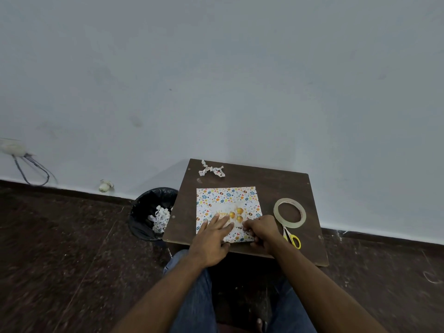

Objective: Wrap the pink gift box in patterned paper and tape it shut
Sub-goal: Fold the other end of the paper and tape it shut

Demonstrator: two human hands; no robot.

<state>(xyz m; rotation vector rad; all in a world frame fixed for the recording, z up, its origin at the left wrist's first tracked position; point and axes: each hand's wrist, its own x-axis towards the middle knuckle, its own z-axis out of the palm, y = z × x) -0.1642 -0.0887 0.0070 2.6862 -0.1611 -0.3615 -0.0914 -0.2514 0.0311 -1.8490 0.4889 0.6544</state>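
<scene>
Bin (141, 212) holds paper scraps (161, 218); left hand (211, 239) flat, right hand (262, 230) seemingly pinching paper (225, 197).

Dim, even indoor light with a cool grey cast. The wall (216, 68) looks flat and soft. The dark floor (60, 260) smears with blur toward the lower corners, and wide-angle distortion bends the baseboard (384, 239) line.

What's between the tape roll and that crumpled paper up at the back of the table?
Only bare brown table lies between the tape roll and the crumpled paper scrap, as the head view shows. The patterned paper sits just beside that stretch.
</scene>
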